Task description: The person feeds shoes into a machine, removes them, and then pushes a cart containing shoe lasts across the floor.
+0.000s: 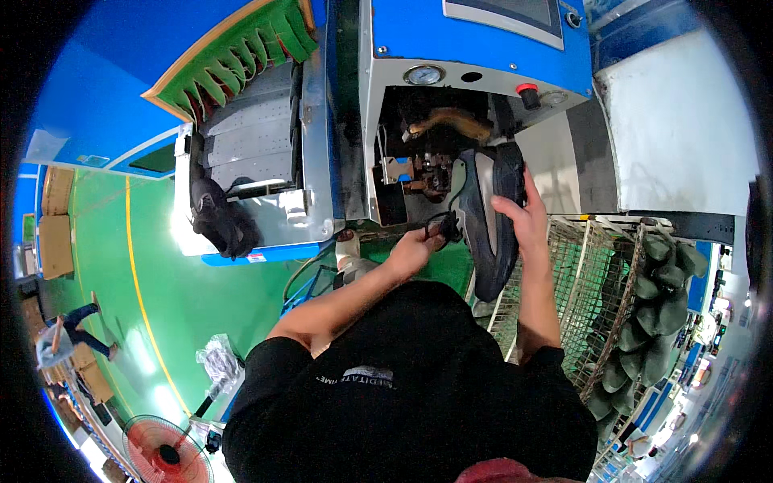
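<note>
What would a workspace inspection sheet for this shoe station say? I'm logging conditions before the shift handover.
Surface: green painted floor with a yellow line; no bench top in view.
Job's things: dark shoe, sole side showing, held up at the opening of the blue machine; its laces hang loose.
Clutter: second dark shoe on the grey conveyor; green shoe lasts hanging on a wire rack.
Grippers: left hand grips the laces; right hand grips the shoe's side.
Cables: thin wires inside the machine opening; hose near the floor.
Surroundings: red fan, stacked cartons, another person at far left.
</note>
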`<state>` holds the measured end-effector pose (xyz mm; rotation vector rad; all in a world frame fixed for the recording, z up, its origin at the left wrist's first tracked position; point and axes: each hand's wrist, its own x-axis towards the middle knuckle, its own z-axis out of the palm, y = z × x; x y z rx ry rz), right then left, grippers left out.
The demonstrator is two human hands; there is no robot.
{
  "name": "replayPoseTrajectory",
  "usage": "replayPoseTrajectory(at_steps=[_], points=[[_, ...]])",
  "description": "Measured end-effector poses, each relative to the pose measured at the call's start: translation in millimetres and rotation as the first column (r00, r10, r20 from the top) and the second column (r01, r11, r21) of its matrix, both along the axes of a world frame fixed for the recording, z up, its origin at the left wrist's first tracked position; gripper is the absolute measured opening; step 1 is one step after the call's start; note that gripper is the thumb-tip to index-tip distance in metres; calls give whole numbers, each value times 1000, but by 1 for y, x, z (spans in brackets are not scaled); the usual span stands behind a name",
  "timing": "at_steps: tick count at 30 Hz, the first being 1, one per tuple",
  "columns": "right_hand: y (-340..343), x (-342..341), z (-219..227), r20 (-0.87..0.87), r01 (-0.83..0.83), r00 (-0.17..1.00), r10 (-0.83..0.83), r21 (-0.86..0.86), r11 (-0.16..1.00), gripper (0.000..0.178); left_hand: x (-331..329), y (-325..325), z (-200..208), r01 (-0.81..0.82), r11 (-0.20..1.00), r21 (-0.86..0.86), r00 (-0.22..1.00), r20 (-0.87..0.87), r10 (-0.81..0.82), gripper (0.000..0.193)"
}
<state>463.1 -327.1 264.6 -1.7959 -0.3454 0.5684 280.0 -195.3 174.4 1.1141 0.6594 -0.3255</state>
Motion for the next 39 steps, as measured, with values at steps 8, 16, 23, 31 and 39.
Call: replayPoseTrajectory(at_steps=[8, 16, 23, 31, 39], points=[[74, 28, -4, 389, 46, 884, 260, -625, 779, 101, 74, -7, -72, -410, 700, -585, 902, -147, 406, 15], [104, -15, -7, 287, -9, 837, 467, -845, 534, 101, 56, -20, -137, -489, 608, -625, 864, -250, 437, 31], [91, -16, -9, 355, 61, 822, 446, -833, 550, 98, 43, 17, -141, -287, 778, -558, 958, -181, 224, 24], [106, 8, -37, 474, 128, 750, 461, -788, 603, 87, -8, 57, -134, -153, 714, -683, 976, 8, 216, 29], [93, -9, -43, 556, 154, 744, 371, -683, 714, 87, -54, 62, -128, -244, 915, -322, 970, -85, 229, 27]])
